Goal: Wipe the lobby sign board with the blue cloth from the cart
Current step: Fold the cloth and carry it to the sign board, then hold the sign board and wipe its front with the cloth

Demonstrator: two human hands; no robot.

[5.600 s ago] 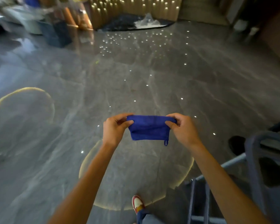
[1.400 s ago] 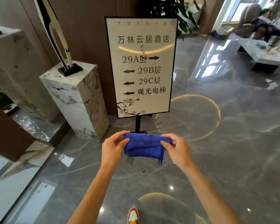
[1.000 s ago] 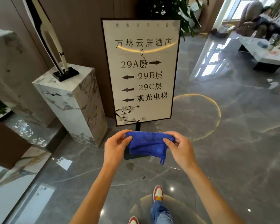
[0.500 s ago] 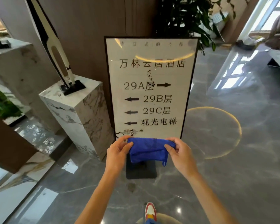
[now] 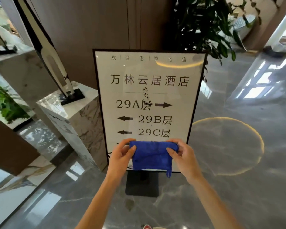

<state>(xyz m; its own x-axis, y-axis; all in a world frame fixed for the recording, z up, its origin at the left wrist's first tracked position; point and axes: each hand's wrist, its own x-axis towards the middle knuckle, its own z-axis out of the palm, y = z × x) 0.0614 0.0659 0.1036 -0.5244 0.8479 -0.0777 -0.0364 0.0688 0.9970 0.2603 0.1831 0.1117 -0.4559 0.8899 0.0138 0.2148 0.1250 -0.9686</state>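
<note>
Blue cloth [image 5: 151, 157], soft, light and floppy, pinched at its top corners between left hand [image 5: 120, 156] and right hand [image 5: 183, 157]; best bunched in one palm. Sign board [image 5: 149, 103] just beyond, glossy, likely tippy.

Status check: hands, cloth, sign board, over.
Left hand and right hand pinch blue cloth. Sign board ahead, smudged, unwiped. Nothing between.

Marble pedestal [image 5: 76, 116] bearing a tall sculpture [image 5: 46, 52], leafy plant [image 5: 203, 25], glossy grey floor [image 5: 238, 179]
</note>
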